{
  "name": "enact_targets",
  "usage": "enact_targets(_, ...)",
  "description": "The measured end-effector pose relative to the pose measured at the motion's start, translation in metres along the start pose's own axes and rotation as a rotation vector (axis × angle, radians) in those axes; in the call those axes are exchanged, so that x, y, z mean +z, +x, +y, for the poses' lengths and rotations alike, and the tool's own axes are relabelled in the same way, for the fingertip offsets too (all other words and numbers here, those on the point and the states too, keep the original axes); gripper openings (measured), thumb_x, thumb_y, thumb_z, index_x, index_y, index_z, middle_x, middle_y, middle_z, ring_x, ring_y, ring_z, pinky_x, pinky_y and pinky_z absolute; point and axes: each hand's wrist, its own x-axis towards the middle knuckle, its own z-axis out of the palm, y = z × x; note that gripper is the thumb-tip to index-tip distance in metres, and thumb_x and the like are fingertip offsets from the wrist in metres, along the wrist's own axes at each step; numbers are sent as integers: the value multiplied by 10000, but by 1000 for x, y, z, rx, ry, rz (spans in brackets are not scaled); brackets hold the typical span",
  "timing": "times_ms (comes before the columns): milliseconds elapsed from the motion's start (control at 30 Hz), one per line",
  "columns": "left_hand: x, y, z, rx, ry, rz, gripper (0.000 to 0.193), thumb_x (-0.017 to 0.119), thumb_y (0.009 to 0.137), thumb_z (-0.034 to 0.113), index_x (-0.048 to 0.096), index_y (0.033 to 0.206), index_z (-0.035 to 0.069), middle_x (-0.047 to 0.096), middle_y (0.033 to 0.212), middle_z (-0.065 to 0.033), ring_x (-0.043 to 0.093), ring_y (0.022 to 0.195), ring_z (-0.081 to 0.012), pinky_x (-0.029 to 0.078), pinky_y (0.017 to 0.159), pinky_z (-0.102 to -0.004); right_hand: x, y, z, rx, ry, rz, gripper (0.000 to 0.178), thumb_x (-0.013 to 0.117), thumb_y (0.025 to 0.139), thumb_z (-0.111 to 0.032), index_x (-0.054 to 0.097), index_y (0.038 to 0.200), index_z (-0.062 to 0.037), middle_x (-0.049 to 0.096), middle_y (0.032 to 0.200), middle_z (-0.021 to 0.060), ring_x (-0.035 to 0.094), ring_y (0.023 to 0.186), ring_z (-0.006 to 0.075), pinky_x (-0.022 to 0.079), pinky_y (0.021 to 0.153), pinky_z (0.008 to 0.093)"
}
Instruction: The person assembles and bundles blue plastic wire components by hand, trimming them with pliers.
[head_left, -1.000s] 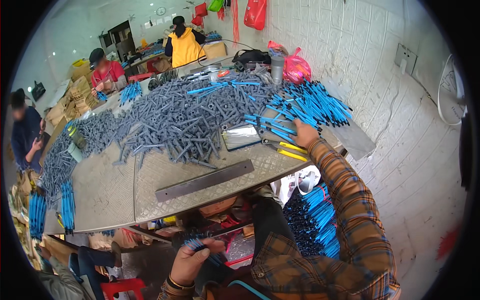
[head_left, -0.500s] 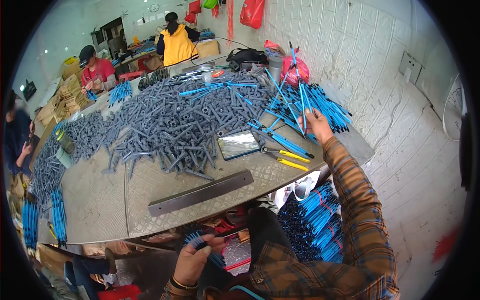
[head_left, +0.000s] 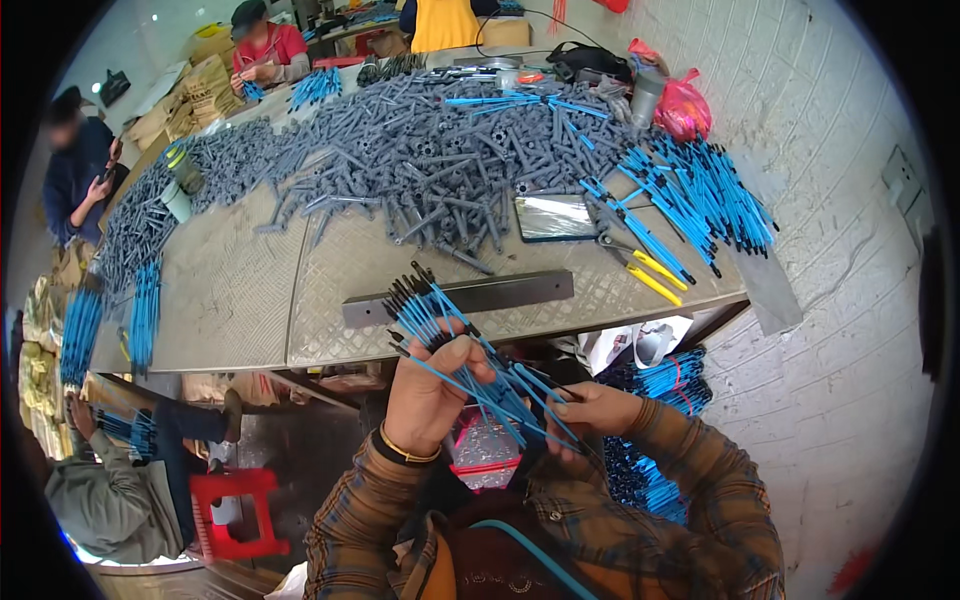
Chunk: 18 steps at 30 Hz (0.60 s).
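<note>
Bundling of slender rods by hand, seen from above. A bundle of blue rods (head_left: 500, 400) is held aslant between the two hands, in front of the near edge of the counter (head_left: 230, 310). By the left grip (head_left: 430, 385) the bundle is clasped, thumb across it; by the right grip (head_left: 595, 410) its lower part is pinched, though the exact rods taken are partly hidden. Beyond the left grip, a dark metal bar (head_left: 520, 292) is seen on the counter, partly covered by the fanned upper ends.

Slippage is judged the chief risk: because the rods are splayed and crossed, single ones could be shed below the counter's edge if the left clasp were loosened. Ends could also be snagged on the bar, were the bundle lowered. Rods could be bent if pulled across one another by the right grip.

Dark printing is borne by the brown sacks (head_left: 210, 92), far beyond the left grip; small pale marks are seen on the dark apron (head_left: 490, 545), below and between the grips, too small to be made out.
</note>
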Motion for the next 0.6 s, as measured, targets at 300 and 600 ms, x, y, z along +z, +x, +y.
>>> enact_targets(300, 4, 3, -25, 455, 194, 300, 32, 527, 887, 94, 496, 893, 89, 505, 683, -18, 454, 594, -103, 385, 549, -228, 20, 2, 34, -606, -592, 701, 451, 483, 875, -139, 351, 1295, -41, 494, 703, 4, 442, 596, 65, 415, 576, 226)
enact_targets(600, 36, -19, -9, 295, 33, 113, 118, 490, 918, 168, 441, 829, 106, 410, 630, 18, 358, 531, -80, 316, 495, -221, 10, -24, -16, -454, -803, 287, 555, 517, 866, -267, 300, 1332, -56, 599, 766, 97, 591, 686, 176, 460, 617, 313)
